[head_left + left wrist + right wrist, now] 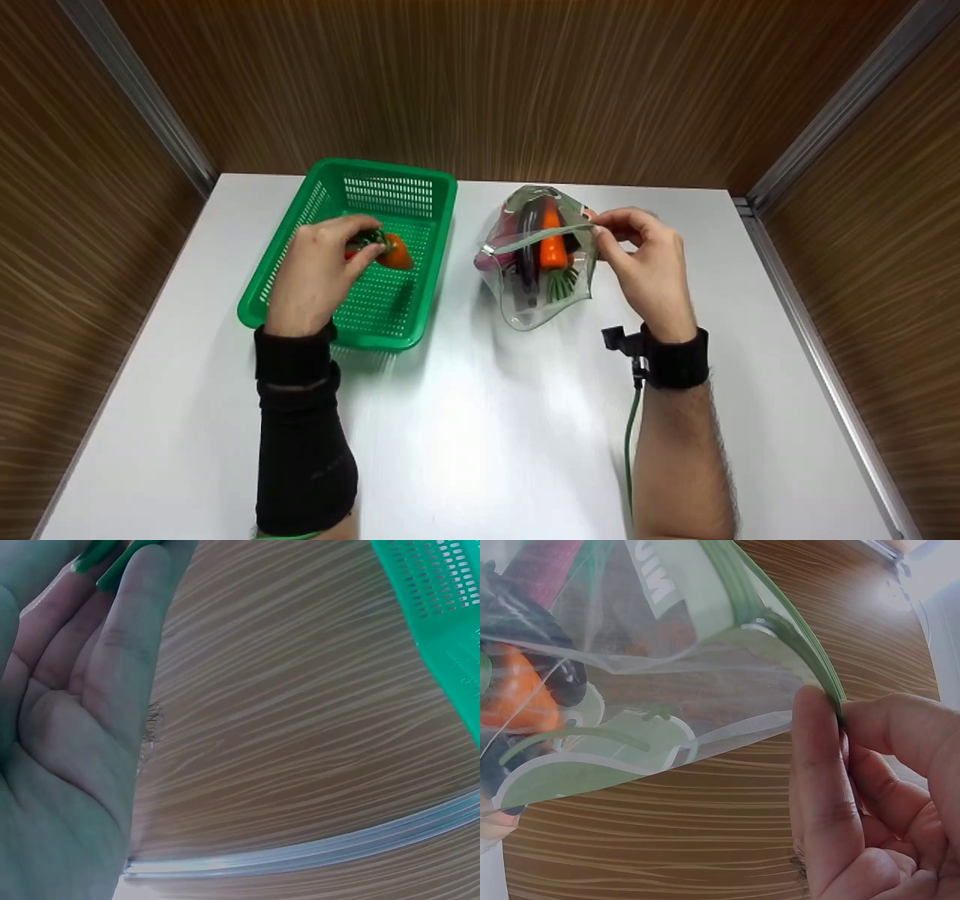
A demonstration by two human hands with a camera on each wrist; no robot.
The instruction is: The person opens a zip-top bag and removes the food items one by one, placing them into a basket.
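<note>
The person's left hand is down inside the green perforated plastic basket on the left side of the white table, and its fingers are curled around a small orange vegetable with a dark green top, which looks like a little pepper or carrot; the head view is too soft to say which. The vegetable sits low over the basket floor, toward the far half, and whether it's actually touching the mesh is hard to tell. In the left wrist view only the palm and a bit of green stem at the fingertips show up, plus a corner of the basket.

The right hand is pinching the green zip strip of a clear plastic zip bag, right at the strip's right-hand end. The right wrist view shows it best: thumb and index finger are clamped tight on the edge of the seal. The bag stands just right of the basket, not touching it, mouth held up. Inside it are an orange carrot with green leaves and a dark purple aubergine side by side, with something reddish-purple at the left.

Both forearms wear black wrist straps, and a green cable runs down from the right one.
</note>
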